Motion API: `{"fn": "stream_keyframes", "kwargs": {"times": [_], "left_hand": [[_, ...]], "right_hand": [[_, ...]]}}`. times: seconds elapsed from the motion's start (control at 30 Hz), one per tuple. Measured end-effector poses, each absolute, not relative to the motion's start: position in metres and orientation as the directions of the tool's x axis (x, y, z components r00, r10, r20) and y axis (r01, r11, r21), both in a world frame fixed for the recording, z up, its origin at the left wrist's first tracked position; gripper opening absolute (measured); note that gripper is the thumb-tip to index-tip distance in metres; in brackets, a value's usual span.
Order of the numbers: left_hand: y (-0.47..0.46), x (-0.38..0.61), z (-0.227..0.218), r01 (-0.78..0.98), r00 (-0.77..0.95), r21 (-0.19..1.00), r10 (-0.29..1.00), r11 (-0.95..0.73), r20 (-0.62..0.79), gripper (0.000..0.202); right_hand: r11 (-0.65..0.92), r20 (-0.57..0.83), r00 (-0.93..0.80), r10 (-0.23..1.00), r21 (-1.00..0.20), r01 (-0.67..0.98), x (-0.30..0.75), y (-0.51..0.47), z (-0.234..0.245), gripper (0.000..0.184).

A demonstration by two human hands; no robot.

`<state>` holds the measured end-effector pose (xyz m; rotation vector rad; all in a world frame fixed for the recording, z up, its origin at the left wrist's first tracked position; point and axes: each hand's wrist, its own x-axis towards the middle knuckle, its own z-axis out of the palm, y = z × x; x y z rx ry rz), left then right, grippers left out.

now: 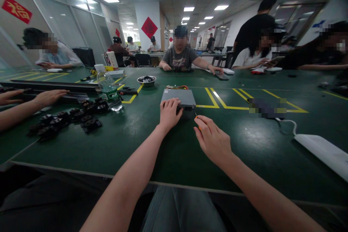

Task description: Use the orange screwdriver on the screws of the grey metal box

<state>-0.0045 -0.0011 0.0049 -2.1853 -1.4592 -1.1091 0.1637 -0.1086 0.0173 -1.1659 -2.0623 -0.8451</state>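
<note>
A grey metal computer power supply [187,96] lies on the green table in front of me, with colored cables at its far side. My left hand [170,114] grips its near left edge, fingers bent over the top. In my right hand [213,136] is a screwdriver [196,116] with an orange handle, mostly covered by my fingers. Its thin shaft points at the near right corner of the box. I cannot tell whether the tip touches a screw.
A water bottle [110,88] and several black parts [62,119] lie left, near another person's hands [51,96]. A metal bowl [146,81] stands farther back. At right are a blurred-out dark device [266,108] and a cabled white device [320,148]. A co-worker [179,56] sits opposite.
</note>
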Motion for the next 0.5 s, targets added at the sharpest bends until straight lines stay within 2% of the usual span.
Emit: {"fn": "stream_keyframes", "kwargs": {"times": [0.17,0.37,0.5], "left_hand": [[-0.0018,-0.0045,0.0061,0.88,0.198,0.17,0.668,-0.443,0.718,0.025],[-0.0035,-0.0045,0.0078,0.88,0.195,0.175,0.673,-0.441,0.714,0.025],[-0.0035,-0.0043,0.0079,0.878,0.196,0.175,0.668,-0.446,0.718,0.025]], "right_hand": [[0.392,0.758,-0.431,0.489,0.251,0.885,0.164,-0.1092,0.017,0.032],[0.423,0.771,-0.4,0.496,0.188,0.887,0.1662,-0.1075,0.0182,0.029],[0.457,0.771,-0.423,0.476,0.194,0.868,0.1653,-0.108,0.0161,0.03]]}}
